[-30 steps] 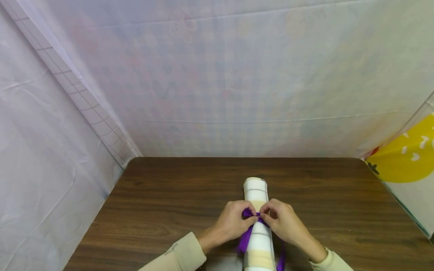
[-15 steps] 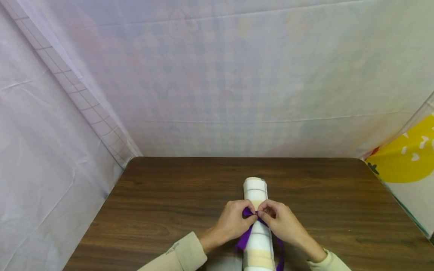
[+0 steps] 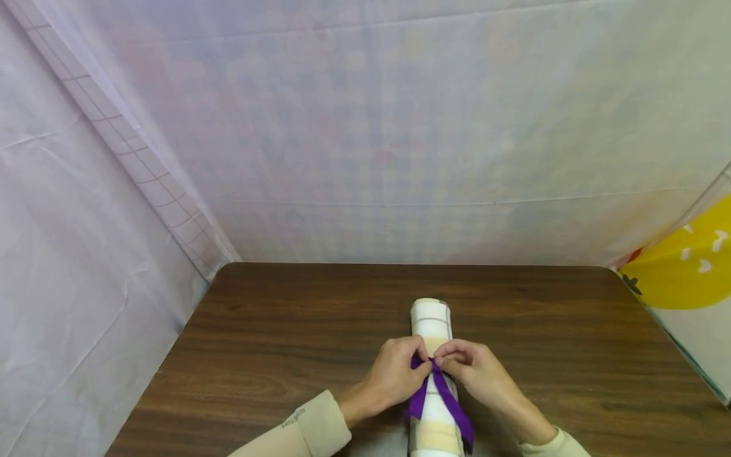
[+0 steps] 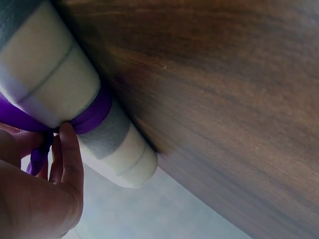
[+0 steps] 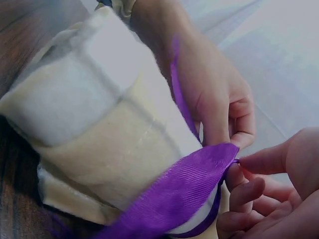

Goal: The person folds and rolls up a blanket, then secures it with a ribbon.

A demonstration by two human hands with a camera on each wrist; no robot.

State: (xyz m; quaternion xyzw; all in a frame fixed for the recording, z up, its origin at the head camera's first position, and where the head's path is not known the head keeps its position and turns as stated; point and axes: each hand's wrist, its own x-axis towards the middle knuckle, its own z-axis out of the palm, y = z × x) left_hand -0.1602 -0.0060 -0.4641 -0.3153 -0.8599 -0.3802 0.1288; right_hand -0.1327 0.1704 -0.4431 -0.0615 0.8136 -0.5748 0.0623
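A rolled cloth (image 3: 436, 409), white with pale yellow bands and thin grey lines, lies lengthwise on the brown table. Round its middle runs a purple ribbon (image 5: 179, 191), knotted on top, with two tails hanging toward the near end. My left hand (image 3: 396, 371) pinches the ribbon at the left of the knot; a purple loop shows between thumb and fingers in the left wrist view. From the other side my right hand (image 3: 480, 374) pinches the ribbon close to the knot with thumb and forefinger. Both sets of fingertips nearly meet above the roll.
The wood-grain table (image 3: 274, 317) extends to either side of the roll. Behind it hangs a pale checked curtain (image 3: 365, 158), with a white sheet (image 3: 68, 285) at the left. A yellow printed shape (image 3: 685, 266) shows at the right.
The right ribbon tail, earlier hanging down the roll's right side, now lies across its top. Both hands stay near the knot, with the right fingers slightly shifted.
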